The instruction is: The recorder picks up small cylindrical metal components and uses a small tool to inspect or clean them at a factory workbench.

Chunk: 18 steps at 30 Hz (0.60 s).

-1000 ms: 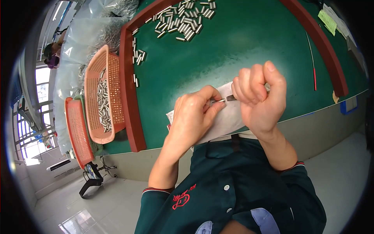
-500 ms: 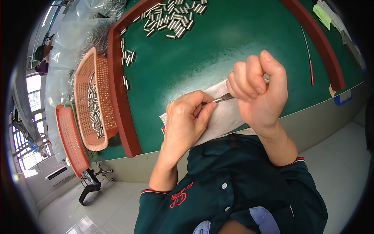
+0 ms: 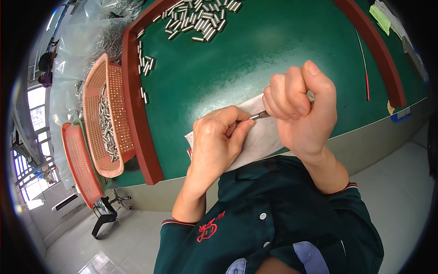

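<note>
Over a pale cloth [image 3: 260, 139] on the green tabletop, my left hand [image 3: 212, 139] pinches a small shiny metal cylinder [image 3: 252, 117] between thumb and fingers. Most of that piece is hidden by the fingertips. My right hand [image 3: 303, 109] is closed in a fist round a slim tool with a metal shaft [image 3: 262, 114]. The shaft points left and meets the end of the cylinder. The fist covers the tool's handle, so its kind does not show.
Loose metal cylinders [image 3: 198, 20] lie in a heap at the far side, several more along the red-brown left rail [image 3: 139, 118]. Beyond that rail stand a pink basket [image 3: 117, 86] of metal pieces, a red basket [image 3: 80, 160] and clear bags [image 3: 68, 68]. A red-handled rod [image 3: 367, 86] lies right.
Both hands keep nearly the same pose, cylinder and tool still end to end. The whole view has shifted slightly.
</note>
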Motion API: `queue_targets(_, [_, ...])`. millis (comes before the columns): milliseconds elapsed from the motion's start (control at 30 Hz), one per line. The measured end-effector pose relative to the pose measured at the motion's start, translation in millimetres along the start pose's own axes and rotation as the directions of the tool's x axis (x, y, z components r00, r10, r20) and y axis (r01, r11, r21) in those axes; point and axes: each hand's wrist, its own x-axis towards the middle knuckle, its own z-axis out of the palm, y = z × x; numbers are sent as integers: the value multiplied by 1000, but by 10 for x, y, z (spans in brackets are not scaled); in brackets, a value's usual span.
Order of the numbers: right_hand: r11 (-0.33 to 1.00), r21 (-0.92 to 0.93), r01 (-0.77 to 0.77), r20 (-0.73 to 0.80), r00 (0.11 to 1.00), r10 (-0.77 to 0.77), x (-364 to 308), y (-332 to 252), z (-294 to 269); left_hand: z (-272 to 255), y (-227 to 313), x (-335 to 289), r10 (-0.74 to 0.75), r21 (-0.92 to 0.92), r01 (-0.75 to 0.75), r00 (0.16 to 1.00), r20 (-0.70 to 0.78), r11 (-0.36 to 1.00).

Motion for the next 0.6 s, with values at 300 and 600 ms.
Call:
queue_targets(300, [963,-220,154,125,984,-129,-83,93,82,-26,-50,-1,-5,-73,7,1000,22,997])
queue_targets(600, [983,-176,48,-51,997,-58,3,90,108,10,-49,12,2,-61,-2,1000,-4,998])
